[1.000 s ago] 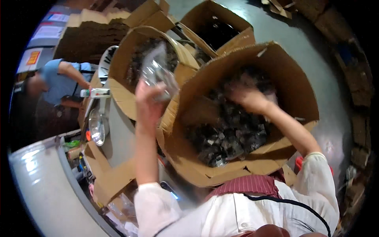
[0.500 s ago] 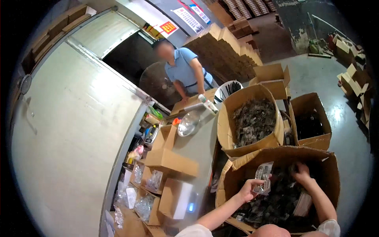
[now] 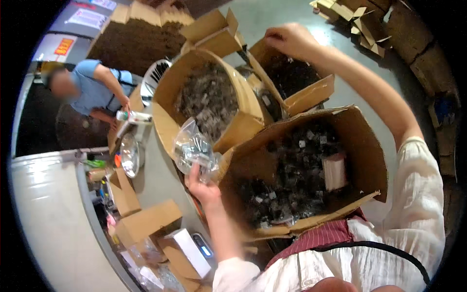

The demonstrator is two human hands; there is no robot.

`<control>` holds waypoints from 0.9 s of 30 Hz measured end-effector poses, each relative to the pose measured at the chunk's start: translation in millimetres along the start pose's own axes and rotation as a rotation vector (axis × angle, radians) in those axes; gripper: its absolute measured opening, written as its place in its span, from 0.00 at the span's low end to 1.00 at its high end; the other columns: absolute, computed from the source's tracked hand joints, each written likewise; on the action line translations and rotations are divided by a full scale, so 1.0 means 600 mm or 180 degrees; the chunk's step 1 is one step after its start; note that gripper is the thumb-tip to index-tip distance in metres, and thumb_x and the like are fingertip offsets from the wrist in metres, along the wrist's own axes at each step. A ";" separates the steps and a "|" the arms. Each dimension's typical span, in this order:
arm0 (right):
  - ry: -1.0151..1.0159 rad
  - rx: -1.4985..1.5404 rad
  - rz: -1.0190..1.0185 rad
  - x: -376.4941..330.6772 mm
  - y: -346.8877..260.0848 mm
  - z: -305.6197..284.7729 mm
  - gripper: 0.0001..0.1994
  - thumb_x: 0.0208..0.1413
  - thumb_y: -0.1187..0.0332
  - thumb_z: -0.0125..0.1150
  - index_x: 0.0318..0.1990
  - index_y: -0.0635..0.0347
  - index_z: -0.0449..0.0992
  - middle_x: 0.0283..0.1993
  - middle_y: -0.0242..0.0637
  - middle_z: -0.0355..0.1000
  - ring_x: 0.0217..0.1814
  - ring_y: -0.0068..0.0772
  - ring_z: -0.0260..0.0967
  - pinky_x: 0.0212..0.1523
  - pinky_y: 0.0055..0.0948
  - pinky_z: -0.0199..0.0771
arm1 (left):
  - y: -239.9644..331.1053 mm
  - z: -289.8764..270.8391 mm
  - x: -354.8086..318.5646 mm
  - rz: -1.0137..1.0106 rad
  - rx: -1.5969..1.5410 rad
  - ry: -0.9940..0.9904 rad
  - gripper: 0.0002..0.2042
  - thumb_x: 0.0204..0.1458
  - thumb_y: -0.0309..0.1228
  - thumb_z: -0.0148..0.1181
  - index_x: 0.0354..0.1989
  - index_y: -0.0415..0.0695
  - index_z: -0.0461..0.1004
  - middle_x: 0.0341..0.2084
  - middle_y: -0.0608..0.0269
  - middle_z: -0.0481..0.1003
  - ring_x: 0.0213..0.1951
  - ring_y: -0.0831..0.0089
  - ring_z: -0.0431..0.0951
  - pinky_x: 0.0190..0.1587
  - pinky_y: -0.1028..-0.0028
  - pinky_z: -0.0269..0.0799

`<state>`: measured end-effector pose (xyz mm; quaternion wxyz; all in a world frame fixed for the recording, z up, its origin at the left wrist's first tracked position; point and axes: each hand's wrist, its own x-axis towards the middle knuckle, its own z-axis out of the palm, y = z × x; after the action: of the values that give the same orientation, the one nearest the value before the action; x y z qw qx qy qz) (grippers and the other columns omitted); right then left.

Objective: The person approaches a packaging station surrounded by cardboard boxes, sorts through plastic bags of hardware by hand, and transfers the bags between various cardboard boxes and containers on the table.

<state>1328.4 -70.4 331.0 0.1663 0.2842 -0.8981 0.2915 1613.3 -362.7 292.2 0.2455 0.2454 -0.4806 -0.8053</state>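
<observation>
My left hand point(image 3: 203, 189) grips a clear plastic bag point(image 3: 192, 151) with small pieces inside. It holds the bag over the rim between the round-sided carton point(image 3: 168, 121) and the large near carton point(image 3: 248, 165). Small dark pieces point(image 3: 292, 175), some in clear wrapping, fill the bottom of the near carton. With the arm stretched far forward, my right hand point(image 3: 294, 41) is above the far edge of the smaller carton point(image 3: 311, 95), which holds dark items. Its fingers are curled, and what they hold, if anything, cannot be made out.
A person in a blue shirt point(image 3: 90, 87) stands at the far left beside a table point(image 3: 160, 165). On it are a metal bowl point(image 3: 130, 155), a bottle point(image 3: 134, 117) and small cartons point(image 3: 148, 221). Flattened cardboard point(image 3: 141, 53) is stacked behind; opened boxes point(image 3: 362, 29) lie on the floor.
My right hand has left the near carton and reached forward to the smaller carton. My left hand has moved left with the plastic bag. The whole view has turned.
</observation>
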 end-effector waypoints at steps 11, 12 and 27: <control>-0.4337 -0.1711 -0.0376 -0.099 0.268 0.470 0.22 0.54 0.58 0.61 0.52 0.62 0.72 0.54 0.38 0.72 0.54 0.42 0.69 0.50 0.39 0.72 | -0.063 -0.088 0.085 0.0845 0.1718 -0.0049 0.20 0.48 0.25 0.62 0.50 0.35 0.68 0.44 0.59 0.74 0.43 0.71 0.74 0.49 0.72 0.68; -0.4751 -0.1729 -0.0386 -0.095 0.275 0.468 0.26 0.53 0.58 0.63 0.56 0.63 0.68 0.55 0.39 0.71 0.54 0.43 0.69 0.50 0.40 0.72 | -0.075 -0.084 0.092 0.0831 0.1715 -0.0037 0.20 0.48 0.25 0.62 0.50 0.35 0.68 0.44 0.59 0.74 0.43 0.71 0.74 0.49 0.72 0.68; -0.2687 -0.1268 -0.0982 -0.137 0.353 0.322 0.23 0.33 0.84 0.58 0.44 0.67 0.75 0.25 0.51 0.72 0.27 0.52 0.72 0.25 0.43 0.71 | -0.070 -0.094 0.102 0.1571 0.2179 -0.0141 0.22 0.45 0.38 0.68 0.48 0.41 0.74 0.48 0.51 0.72 0.51 0.58 0.72 0.55 0.63 0.66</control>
<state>1238.8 -14.2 52.3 -0.1199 0.4699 -0.8728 -0.0546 1595.8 -420.8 221.3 0.3250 0.1729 -0.7699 -0.5213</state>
